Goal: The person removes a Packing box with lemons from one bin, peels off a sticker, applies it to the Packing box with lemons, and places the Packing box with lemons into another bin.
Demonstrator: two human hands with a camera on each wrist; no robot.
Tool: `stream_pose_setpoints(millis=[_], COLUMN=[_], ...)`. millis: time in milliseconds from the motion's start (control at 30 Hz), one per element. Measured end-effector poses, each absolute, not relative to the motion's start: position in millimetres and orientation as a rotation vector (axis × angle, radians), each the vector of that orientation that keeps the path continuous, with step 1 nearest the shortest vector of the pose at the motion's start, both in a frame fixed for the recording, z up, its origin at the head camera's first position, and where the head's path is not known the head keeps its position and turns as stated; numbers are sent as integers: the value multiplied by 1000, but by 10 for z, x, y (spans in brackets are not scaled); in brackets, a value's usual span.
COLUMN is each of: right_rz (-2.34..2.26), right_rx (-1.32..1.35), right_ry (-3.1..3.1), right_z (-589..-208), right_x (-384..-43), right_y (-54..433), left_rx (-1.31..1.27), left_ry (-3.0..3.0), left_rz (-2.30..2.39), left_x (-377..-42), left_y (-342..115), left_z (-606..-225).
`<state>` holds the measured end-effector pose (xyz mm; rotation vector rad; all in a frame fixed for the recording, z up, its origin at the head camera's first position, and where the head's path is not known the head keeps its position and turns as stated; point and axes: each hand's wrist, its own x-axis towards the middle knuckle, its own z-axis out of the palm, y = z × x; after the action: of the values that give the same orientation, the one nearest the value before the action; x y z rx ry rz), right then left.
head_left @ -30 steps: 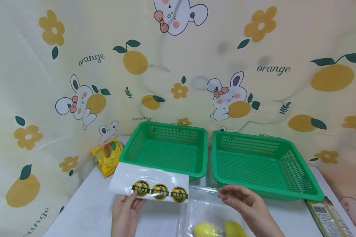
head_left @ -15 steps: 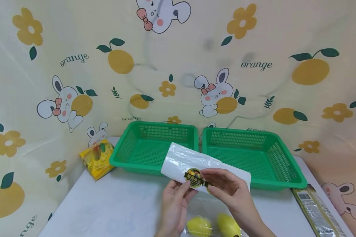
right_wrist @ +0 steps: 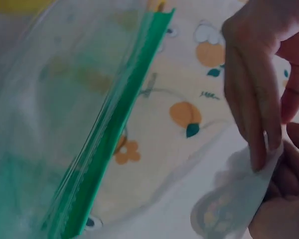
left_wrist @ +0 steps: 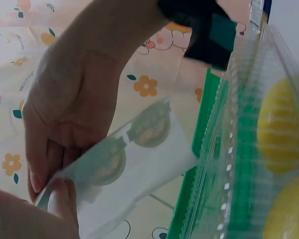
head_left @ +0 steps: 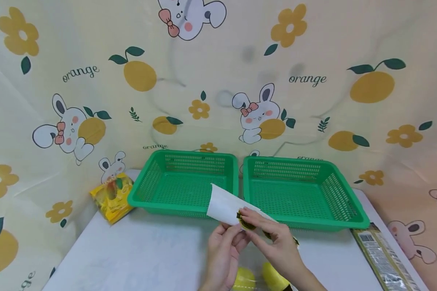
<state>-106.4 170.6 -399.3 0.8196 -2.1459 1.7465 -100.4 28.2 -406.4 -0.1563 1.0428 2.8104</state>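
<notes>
A white sheet of round, dark-and-gold fruit stickers [head_left: 222, 206] is held up over the table, bent near its lower edge. My left hand [head_left: 223, 254] pinches that edge between thumb and fingers. Close beside it, my right hand [head_left: 276, 242] has its thumb and fingers at the sticker nearest the left thumb, pinching there. The stickers show faintly through the sheet's back [left_wrist: 139, 169] in the left wrist view. Below the hands, yellow fruits [head_left: 245, 279] lie in a clear plastic box [left_wrist: 229, 149], mostly hidden by the hands in the head view.
Two green baskets, the left one [head_left: 182, 212] and the right one [head_left: 313, 222], stand along the back of the white table [head_left: 131, 250]. A yellow mango-print packet [head_left: 113, 198] leans at the back left. A flat printed packet [head_left: 380, 254] lies along the right edge.
My left hand has carried the sticker sheet rightward over the box. My right hand has come from the box to the sheet's stickers, and the sheet has since tilted and bent.
</notes>
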Motion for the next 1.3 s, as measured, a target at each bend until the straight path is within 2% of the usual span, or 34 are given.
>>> stream_pose_setpoints(millis=[167,400,1100,1300], right_rz=[1515,1458,1882,1967], right_rx=[920,962,865,664], right_ry=[-2159,-2106,-1959,-1996], right_z=[-4032,-4041,-3988,-3962], right_x=[-1098,-1140,-1088,-1066], right_y=[1671,1656,1736,1728], left_rx=[-142,-125,-62,-39], left_ry=[1085,1130,1144,1150], left_rz=[2785,2794,2767,2781], left_x=[-1038,-1038,-969,-949], left_y=[229,198,185,190], left_z=[-4070,-4089,-4090,-4102])
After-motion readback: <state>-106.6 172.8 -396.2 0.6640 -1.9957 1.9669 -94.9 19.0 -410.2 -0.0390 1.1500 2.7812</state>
